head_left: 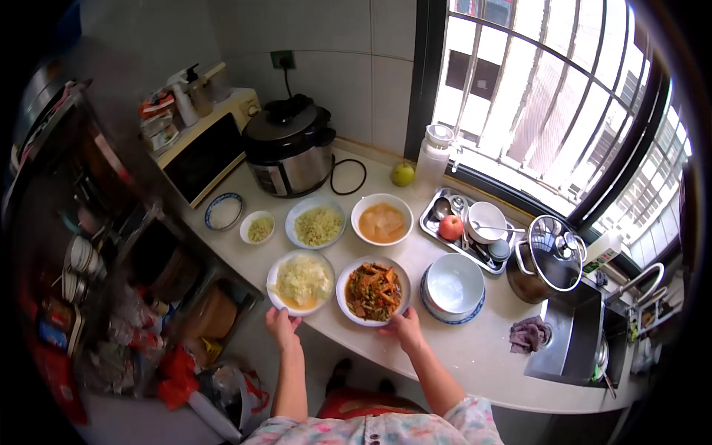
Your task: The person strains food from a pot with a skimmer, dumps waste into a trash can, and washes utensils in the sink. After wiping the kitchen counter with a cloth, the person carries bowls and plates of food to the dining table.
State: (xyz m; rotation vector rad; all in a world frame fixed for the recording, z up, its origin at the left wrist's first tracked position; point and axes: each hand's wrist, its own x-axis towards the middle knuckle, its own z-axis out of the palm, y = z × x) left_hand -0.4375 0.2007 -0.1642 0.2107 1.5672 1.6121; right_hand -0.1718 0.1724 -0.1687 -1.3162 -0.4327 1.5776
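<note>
My left hand (pixel 284 326) pinches the near rim of a white plate of pale chopped cabbage (pixel 302 280), at the counter's front edge. With thumb and fingers, my right hand (pixel 404 330) grips the near right rim of a white plate of brown stir-fry (pixel 374 291). Both plates sit side by side, close together. Just behind them are a bowl of orange soup (pixel 381 219), a bowl of chopped greens (pixel 317 223) and a smaller bowl of greens (pixel 258 228). To the right of the stir-fry stand stacked white bowls (pixel 455 284) on a blue-rimmed plate (pixel 475 315).
An electric pressure cooker (pixel 289 148) and a microwave (pixel 208 152) stand at the back left. A metal tray (pixel 429 225) holds an apple (pixel 450 228), spoons and a bowl. Farther right are a lidded pot (pixel 528 278), a purple cloth (pixel 529 335) and the sink (pixel 575 345).
</note>
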